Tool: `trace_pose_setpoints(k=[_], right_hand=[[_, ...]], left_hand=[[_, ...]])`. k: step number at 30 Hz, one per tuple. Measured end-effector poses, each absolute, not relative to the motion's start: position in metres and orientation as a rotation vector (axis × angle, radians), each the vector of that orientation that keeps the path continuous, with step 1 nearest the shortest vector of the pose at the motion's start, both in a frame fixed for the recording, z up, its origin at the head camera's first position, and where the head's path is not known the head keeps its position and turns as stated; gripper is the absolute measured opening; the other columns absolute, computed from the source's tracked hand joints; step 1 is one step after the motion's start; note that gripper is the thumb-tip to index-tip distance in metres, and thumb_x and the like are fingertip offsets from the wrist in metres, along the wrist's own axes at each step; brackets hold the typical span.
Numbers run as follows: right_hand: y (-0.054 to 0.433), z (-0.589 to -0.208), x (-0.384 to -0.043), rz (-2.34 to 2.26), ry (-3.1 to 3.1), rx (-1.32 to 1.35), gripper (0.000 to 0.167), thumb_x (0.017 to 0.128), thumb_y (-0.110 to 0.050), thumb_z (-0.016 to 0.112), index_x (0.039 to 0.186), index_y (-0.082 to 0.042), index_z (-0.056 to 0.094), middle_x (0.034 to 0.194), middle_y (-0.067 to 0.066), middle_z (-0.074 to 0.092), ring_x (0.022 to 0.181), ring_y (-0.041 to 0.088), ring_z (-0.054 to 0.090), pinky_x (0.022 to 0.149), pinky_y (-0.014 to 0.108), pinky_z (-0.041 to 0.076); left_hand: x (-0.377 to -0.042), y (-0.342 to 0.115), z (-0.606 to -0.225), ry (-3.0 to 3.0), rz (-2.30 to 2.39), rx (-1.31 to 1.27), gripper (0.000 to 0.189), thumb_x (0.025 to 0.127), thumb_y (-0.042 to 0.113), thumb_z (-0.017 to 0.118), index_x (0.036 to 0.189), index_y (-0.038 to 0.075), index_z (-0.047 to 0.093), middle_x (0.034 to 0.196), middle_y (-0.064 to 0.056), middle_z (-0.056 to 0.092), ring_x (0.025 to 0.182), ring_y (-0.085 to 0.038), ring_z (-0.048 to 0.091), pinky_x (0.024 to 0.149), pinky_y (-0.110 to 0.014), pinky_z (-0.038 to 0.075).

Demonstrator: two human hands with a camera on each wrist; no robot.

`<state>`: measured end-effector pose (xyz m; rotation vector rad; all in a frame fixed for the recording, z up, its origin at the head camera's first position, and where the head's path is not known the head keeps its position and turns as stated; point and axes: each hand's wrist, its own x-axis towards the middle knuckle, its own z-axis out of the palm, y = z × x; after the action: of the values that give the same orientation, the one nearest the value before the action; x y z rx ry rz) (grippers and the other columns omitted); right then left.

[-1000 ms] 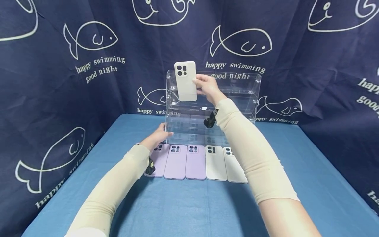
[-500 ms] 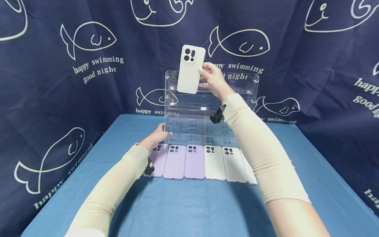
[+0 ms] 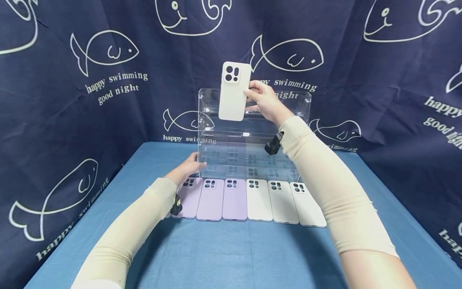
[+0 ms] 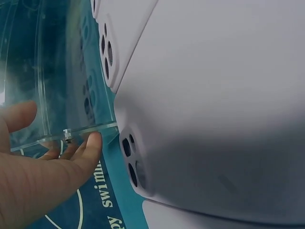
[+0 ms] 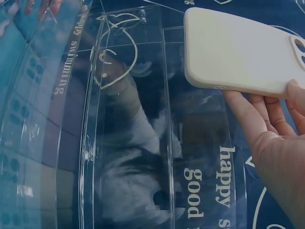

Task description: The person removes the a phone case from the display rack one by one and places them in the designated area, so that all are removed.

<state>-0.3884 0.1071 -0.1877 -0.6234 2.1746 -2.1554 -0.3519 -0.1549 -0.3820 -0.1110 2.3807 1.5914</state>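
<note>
A white phone case (image 3: 234, 100), its camera cutouts at the top, is held nearly upright in front of the top tier of a clear acrylic display rack (image 3: 252, 150). My right hand (image 3: 268, 102) pinches it by its right edge, thumb on the near face and fingers behind, also seen in the right wrist view. At the rack's lower left side, my left hand (image 3: 185, 168) grips the side panel. In the left wrist view its thumb (image 4: 21, 115) lies on one side of the panel and its fingers on the other.
A row of phone cases lies along the rack's front: purple cases (image 3: 210, 202) to the left, white cases (image 3: 260, 202) to the right. Another pale case edge shows beneath the left wrist. Blue cloth (image 3: 231, 257) covers the table; a dark fish-print curtain (image 3: 173, 52) hangs behind.
My right hand has raised the white phone case and shifted it right, then lowered it slightly and brought it more upright. The left hand keeps its place on the rack.
</note>
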Motion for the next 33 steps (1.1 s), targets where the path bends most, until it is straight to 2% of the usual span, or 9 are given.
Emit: trace_pose_setpoints(k=[4, 10, 15, 18, 22, 28, 33], right_hand=[[0.110, -0.188, -0.383, -2.105, 2.180, -0.650, 0.004, 0.099, -0.010, 0.053, 0.103, -0.009, 0.053, 0.091, -0.001, 0.065, 0.082, 0.015, 0.063, 0.074, 0.036, 0.062], [0.118, -0.189, -0.371, -2.050, 2.231, -0.679, 0.006, 0.100, -0.011, 0.052, 0.106, -0.009, 0.054, 0.093, -0.003, 0.066, 0.083, 0.014, 0.061, 0.077, 0.037, 0.061], [0.132, -0.192, -0.362, -2.074, 2.213, -0.692, 0.009, 0.100, -0.011, 0.051, 0.109, -0.008, 0.053, 0.096, -0.001, 0.066, 0.086, 0.015, 0.063, 0.084, 0.042, 0.060], [0.143, -0.195, -0.359, -2.080, 2.214, -0.671, 0.009, 0.100, -0.012, 0.051, 0.109, -0.008, 0.052, 0.095, 0.000, 0.065, 0.086, 0.015, 0.062, 0.088, 0.044, 0.059], [0.157, -0.199, -0.355, -2.074, 2.221, -0.625, 0.009, 0.101, -0.013, 0.051, 0.108, -0.008, 0.052, 0.092, -0.001, 0.064, 0.084, 0.015, 0.061, 0.085, 0.041, 0.060], [0.176, -0.203, -0.348, -2.026, 2.290, -0.584, 0.014, 0.101, -0.017, 0.051, 0.112, -0.008, 0.051, 0.094, -0.003, 0.064, 0.085, 0.014, 0.062, 0.077, 0.033, 0.061], [0.189, -0.206, -0.342, -2.028, 2.301, -0.579, 0.020, 0.100, -0.017, 0.052, 0.118, -0.007, 0.052, 0.096, -0.004, 0.065, 0.084, 0.013, 0.061, 0.076, 0.031, 0.060]], left_hand=[[-0.352, -0.156, -0.384, 2.364, 1.614, -0.110, 0.070, 0.101, 0.017, 0.050, 0.156, 0.008, 0.006, 0.162, -0.017, 0.008, 0.148, -0.036, 0.016, 0.121, -0.049, 0.022], [-0.351, -0.155, -0.386, 2.355, 1.642, -0.097, 0.069, 0.101, 0.016, 0.048, 0.155, 0.007, 0.006, 0.161, -0.018, 0.011, 0.147, -0.036, 0.020, 0.120, -0.049, 0.026], [-0.349, -0.153, -0.385, 2.370, 1.632, -0.094, 0.068, 0.102, 0.016, 0.048, 0.155, 0.006, 0.007, 0.161, -0.019, 0.012, 0.147, -0.036, 0.021, 0.119, -0.049, 0.028], [-0.348, -0.150, -0.385, 2.426, 1.588, -0.092, 0.068, 0.101, 0.018, 0.049, 0.155, 0.006, 0.008, 0.161, -0.020, 0.012, 0.147, -0.036, 0.018, 0.120, -0.051, 0.022], [-0.348, -0.148, -0.385, 2.482, 1.543, -0.089, 0.068, 0.101, 0.019, 0.048, 0.155, 0.006, 0.008, 0.161, -0.021, 0.013, 0.148, -0.037, 0.013, 0.122, -0.053, 0.013], [-0.346, -0.146, -0.386, 2.503, 1.517, -0.097, 0.067, 0.101, 0.019, 0.048, 0.155, 0.006, 0.009, 0.160, -0.020, 0.015, 0.148, -0.037, 0.015, 0.122, -0.052, 0.014], [-0.348, -0.147, -0.385, 2.509, 1.526, -0.099, 0.067, 0.101, 0.019, 0.047, 0.154, 0.005, 0.009, 0.160, -0.022, 0.015, 0.148, -0.038, 0.015, 0.122, -0.052, 0.015]])
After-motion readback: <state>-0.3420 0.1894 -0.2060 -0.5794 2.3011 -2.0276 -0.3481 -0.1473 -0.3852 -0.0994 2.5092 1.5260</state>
